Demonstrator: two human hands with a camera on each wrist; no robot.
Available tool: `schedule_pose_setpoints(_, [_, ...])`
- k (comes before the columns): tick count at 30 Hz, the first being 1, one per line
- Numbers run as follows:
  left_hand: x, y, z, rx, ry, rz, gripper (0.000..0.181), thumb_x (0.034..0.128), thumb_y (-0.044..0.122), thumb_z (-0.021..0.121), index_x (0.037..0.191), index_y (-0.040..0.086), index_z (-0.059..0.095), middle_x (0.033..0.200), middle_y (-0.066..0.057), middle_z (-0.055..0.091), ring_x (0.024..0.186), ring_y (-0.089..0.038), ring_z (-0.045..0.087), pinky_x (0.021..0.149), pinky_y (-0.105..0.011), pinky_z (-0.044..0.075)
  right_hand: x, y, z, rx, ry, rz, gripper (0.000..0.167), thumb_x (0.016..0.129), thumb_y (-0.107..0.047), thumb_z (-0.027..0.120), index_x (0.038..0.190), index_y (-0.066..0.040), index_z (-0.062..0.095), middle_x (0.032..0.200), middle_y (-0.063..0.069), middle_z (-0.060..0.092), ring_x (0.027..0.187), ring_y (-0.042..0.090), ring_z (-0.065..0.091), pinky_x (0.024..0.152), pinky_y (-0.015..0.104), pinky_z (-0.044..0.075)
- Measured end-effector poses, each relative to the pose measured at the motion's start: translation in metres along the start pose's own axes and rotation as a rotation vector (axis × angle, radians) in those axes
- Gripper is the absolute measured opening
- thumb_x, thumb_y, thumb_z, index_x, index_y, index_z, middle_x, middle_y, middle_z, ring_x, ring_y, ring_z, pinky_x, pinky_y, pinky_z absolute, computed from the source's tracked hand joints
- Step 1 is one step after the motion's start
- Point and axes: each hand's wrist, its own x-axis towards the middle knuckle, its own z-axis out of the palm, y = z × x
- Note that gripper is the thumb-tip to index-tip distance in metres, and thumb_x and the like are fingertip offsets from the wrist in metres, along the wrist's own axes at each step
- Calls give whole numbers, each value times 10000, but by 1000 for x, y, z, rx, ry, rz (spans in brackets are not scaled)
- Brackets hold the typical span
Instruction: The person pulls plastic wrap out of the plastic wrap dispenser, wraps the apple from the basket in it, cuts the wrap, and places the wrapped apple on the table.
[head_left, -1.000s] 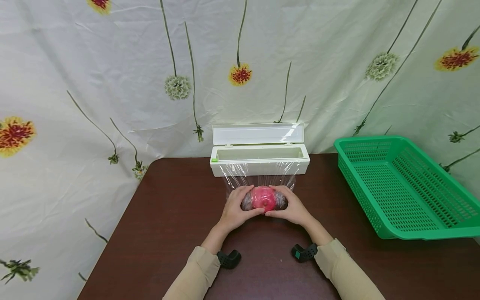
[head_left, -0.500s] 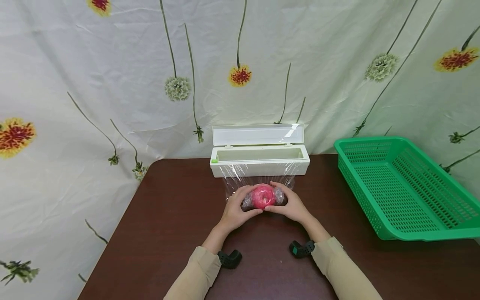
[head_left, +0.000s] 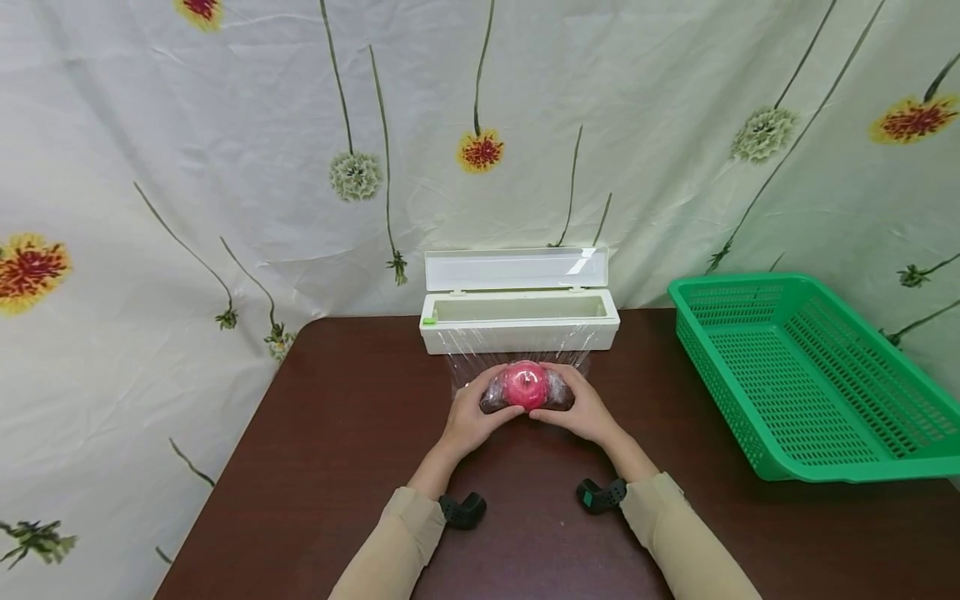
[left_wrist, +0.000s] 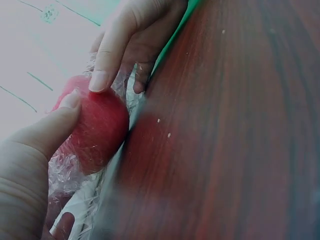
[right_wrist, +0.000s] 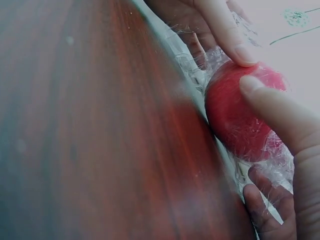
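A red apple (head_left: 525, 385) is held between both hands in the head view, with crumpled cling film (head_left: 558, 392) bunched at its two sides. My left hand (head_left: 471, 417) grips it from the left, and the thumb lies on the near face. From the right, my right hand (head_left: 587, 415) grips it too; in the right wrist view its thumb presses the apple (right_wrist: 240, 115). Clear film runs from the apple back to a white cling film dispenser (head_left: 517, 337), whose lid (head_left: 517, 271) stands raised. Some fingers are hidden behind the apple and film.
A green plastic basket (head_left: 776, 454) stands on the right of the dark brown table (head_left: 337, 450). Behind the dispenser hangs a white flower-patterned cloth (head_left: 255, 125), close to the table's back edge.
Both hands and the apple have moved slightly away from the person, toward the dispenser. The apple has turned a little, its dimple shifting upward in view. The dispenser and basket stay put.
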Motion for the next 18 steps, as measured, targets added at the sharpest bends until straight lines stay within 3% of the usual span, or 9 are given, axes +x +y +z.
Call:
schedule_pose_setpoints(5, [1,-1,2,-15,19,-62,682,762,327,785,1338,114,490,1256,-87,580,1106,-272,549,912,-513,440,1,1,1,21,17,38,776,731,-291,815,1372,-191,389,1332,87,460,1183,276,464,967,512,409])
schedule_pose_setpoints(11, [3,-4,4,-39,24,-148,679,776,358,766,1341,120,472,1253,-80,579,1109,-259,534,940,-499,429,4,0,1,-26,61,57,664,743,-297,804,1303,-145,481,1252,96,510,1141,268,468,956,511,408])
schedule_pose_setpoints(18, [7,-6,6,-48,34,-176,597,798,403,734,1303,174,511,1238,-45,597,1100,-224,547,934,-463,445,9,3,2,-37,82,65,626,762,-319,785,1296,-121,524,1236,84,536,1128,252,463,949,500,408])
